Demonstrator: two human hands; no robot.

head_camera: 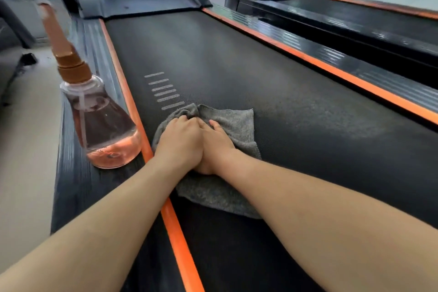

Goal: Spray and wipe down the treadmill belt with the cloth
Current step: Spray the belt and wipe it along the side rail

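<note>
On the far left, pale floor (26, 149) is seen. A spray bottle (104, 125) is stood upright on the ribbed left rail (78, 182), just beside the orange strip (175, 232). It is partly filled with pinkish liquid and topped by a brown spray head. The head is blurred, so its facing cannot be told.

The left hand (180, 142) is laid on the left part of the cloth (239, 125). Its fingers are held together and bent, and the tips are dug into a raised fold at the cloth's far edge. The grey cloth is spread on the belt (272, 73), close to its left edge and touching the strip. Its long axis runs roughly along the belt, from the fold at the far end to a flat corner nearer the person.

The right hand (219, 147) is pressed on the cloth just beside the left hand and is partly covered by it. One fingertip is seen lying flat; the rest are hidden.

The belt's long axis runs away from the person toward the black hood (147, 2). On the right, a second treadmill (355, 21) is seen.
</note>
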